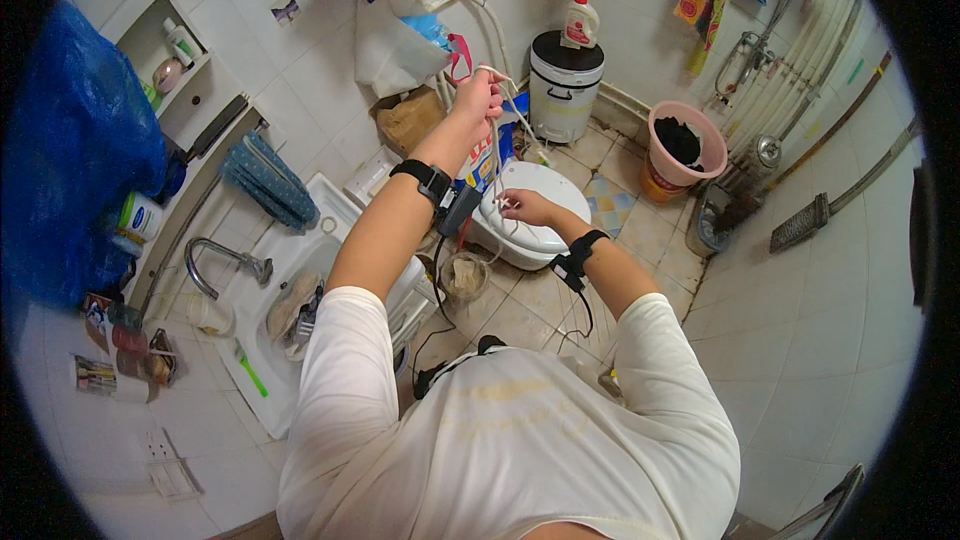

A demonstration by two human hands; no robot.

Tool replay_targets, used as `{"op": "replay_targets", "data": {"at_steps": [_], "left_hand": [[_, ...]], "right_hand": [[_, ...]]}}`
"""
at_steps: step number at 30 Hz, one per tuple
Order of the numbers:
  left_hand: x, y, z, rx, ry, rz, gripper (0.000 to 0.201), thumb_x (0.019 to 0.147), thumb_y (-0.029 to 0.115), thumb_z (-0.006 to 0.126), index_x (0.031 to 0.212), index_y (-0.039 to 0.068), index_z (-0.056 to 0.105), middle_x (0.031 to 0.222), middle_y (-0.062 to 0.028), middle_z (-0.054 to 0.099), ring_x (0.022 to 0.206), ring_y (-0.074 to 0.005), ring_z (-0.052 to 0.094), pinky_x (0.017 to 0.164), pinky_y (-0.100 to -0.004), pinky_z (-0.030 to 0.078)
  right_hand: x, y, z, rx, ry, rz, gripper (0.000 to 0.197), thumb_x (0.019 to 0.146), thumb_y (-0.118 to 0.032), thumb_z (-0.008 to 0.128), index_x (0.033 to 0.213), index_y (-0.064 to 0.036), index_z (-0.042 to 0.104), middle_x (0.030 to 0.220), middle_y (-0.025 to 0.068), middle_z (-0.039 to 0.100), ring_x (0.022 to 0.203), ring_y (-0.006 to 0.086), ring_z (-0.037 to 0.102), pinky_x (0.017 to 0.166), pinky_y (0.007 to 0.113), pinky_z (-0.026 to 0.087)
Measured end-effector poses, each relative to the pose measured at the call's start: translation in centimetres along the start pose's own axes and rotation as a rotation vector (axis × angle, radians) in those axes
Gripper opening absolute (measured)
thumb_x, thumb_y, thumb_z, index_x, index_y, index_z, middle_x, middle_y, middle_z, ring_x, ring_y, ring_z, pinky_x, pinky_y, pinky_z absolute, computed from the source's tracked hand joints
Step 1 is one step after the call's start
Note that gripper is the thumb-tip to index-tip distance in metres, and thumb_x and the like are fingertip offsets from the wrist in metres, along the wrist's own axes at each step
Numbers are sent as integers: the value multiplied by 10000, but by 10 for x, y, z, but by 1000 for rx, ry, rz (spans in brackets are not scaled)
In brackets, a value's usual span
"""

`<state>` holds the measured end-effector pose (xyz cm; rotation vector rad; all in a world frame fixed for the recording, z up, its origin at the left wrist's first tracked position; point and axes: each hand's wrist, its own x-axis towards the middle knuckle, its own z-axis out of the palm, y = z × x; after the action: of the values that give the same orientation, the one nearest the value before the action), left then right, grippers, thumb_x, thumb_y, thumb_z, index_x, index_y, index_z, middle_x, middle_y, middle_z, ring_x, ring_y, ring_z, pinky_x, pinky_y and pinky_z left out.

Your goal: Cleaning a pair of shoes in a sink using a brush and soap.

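Observation:
A thin white cord [496, 155] runs between my two hands in front of me. Raised and stretched forward, my left hand [480, 95] is closed on its upper part, and a loop stands out beside the fingers. Lower and nearer, my right hand [527, 207] pinches the cord's lower part, where it looks bunched or knotted. Loose ends dangle below that hand, over the white toilet lid [550, 182]. Behind the cord is a blue and white printed bag [478, 162], partly hidden by my left arm.
At left is a sink [262, 310] with wet things in it and a curved faucet [200, 265]. A lidded white bucket [565, 100] carries a detergent bottle [580, 22]. Farther right stand a pink basin [718, 145] with dark cloth and a wall-hung brush [800, 225]. A cardboard box [410, 120] sits beyond my left forearm.

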<state>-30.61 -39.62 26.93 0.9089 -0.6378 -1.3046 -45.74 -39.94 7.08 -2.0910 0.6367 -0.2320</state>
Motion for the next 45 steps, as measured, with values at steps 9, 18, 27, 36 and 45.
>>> {"op": "replay_targets", "data": {"at_steps": [9,18,27,36,45], "left_hand": [[1,4,-47,274,199,98,182,832,238,459,753,96,542,612,24,425,479,-68,377,405,-210,293],[12,-11,-126,395,512,119,261,809,289,441,813,62,571,690,-19,462,584,-100,401,479,-236,323],[22,-27,-170,673,749,243,352,807,317,449,816,10,621,873,-153,604,814,-281,560,706,-361,424],[-15,-18,-156,755,331,-65,306,704,199,683,943,16,627,862,-85,619,743,-155,539,601,-278,410],[-33,-5,-151,840,45,-173,409,701,173,698,1064,32,575,821,-8,558,608,-66,435,501,-224,313]], "right_hand": [[-17,19,12,361,72,265,285,883,-69,369,1155,-2,417,750,83,603,614,166,594,529,283,457],[-56,42,-29,325,119,357,197,903,-191,423,953,-68,568,673,13,540,529,80,428,452,218,334],[-101,25,-69,598,-52,484,222,925,-184,386,1003,-70,560,673,-50,507,484,31,315,396,189,246],[-158,64,-107,1317,83,488,216,897,-154,408,992,-8,537,661,-44,446,452,33,287,356,160,219],[-206,90,-132,1483,970,291,139,899,-139,373,906,-106,509,625,-64,471,402,32,283,350,176,194]]}}
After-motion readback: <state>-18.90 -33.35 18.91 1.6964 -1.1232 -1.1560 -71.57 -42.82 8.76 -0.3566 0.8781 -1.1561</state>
